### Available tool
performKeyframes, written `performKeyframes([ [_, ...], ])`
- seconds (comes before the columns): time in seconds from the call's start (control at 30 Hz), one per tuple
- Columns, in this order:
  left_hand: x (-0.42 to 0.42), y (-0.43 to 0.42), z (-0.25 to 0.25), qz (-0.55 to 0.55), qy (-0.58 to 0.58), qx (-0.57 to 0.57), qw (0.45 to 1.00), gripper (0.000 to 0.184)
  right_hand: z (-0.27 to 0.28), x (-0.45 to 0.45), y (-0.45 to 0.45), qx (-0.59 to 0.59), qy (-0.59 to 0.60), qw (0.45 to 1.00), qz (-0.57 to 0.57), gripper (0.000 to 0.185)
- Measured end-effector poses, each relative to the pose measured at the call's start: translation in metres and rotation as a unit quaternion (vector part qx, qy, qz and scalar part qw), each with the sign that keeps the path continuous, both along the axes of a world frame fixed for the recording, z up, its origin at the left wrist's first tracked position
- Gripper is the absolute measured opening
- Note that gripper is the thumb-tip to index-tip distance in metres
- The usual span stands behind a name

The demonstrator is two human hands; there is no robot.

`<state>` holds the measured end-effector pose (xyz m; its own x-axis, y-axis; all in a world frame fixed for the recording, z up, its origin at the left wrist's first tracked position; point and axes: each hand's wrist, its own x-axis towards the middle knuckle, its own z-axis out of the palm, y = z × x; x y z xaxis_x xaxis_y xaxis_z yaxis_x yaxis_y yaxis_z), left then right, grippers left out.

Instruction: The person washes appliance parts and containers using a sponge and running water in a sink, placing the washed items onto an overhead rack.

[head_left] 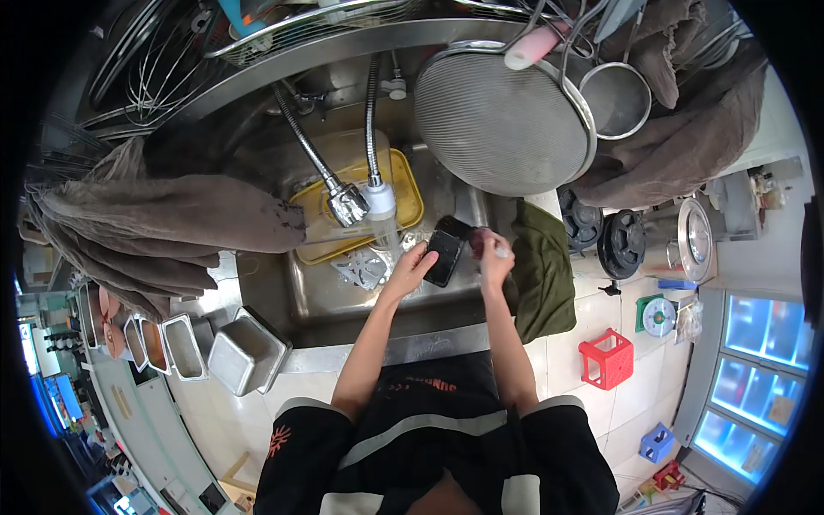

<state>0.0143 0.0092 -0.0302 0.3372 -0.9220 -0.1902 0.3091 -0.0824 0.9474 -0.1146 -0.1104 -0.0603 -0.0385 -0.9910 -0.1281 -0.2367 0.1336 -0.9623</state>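
Over the right part of the metal sink (pixel 343 322), my left hand (pixel 410 270) grips a black rectangular piece (pixel 444 255) by its left edge, fingers closed. Just right of it, my right hand (pixel 495 260) is closed round a small reddish item with a pale part, too small to name, close to the black piece's upper right. Water runs from the white-headed faucet (pixel 378 202) left of my hands. A second faucet with a chrome head (pixel 348 206) hangs beside it. Under them lie a yellow-rimmed tray (pixel 415 190) and a grey perforated piece (pixel 360 269).
A large round sieve (pixel 502 120) and a smaller strainer (pixel 615 100) hang above the sink. Grey cloths (pixel 189 215) hang at the left, a green cloth (pixel 542 275) over the right edge. Metal containers (pixel 245 352) stand lower left; a red stool (pixel 607 359) is on the floor.
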Motion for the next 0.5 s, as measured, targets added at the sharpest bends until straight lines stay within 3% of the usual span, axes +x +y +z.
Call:
performKeyframes([
  [0.07,-0.004,-0.003,-0.006,-0.046,-0.031,0.012,0.998,0.023,0.034,0.016,0.011,0.029,-0.068,0.997,0.009,0.01],
  [0.17,-0.003,0.001,-0.027,-0.085,-0.082,0.051,0.992,0.023,0.054,0.022,0.025,-0.107,-0.061,0.988,0.098,0.007],
  [0.2,-0.005,-0.003,-0.017,-0.05,-0.041,0.021,0.998,0.014,0.054,0.022,0.027,-0.222,-0.053,0.965,0.127,0.008],
  [0.3,-0.005,-0.009,-0.008,0.004,-0.045,-0.051,0.998,0.015,0.062,0.018,0.039,-0.389,-0.005,0.875,0.289,0.011],
  [0.33,0.001,-0.007,-0.017,-0.043,-0.059,-0.037,0.997,0.024,0.067,0.019,0.034,-0.417,0.003,0.861,0.29,0.01],
  [0.43,0.0,-0.003,0.003,-0.104,0.043,-0.033,0.993,0.029,0.064,0.027,0.017,-0.165,-0.058,0.97,0.168,0.008],
  [0.47,-0.004,0.001,0.019,-0.1,0.062,-0.034,0.992,0.029,0.065,0.03,0.008,-0.052,-0.115,0.982,0.14,0.011],
  [0.5,-0.009,0.005,0.035,-0.098,0.057,-0.053,0.992,0.031,0.06,0.032,-0.007,-0.034,-0.103,0.983,0.145,0.013],
])
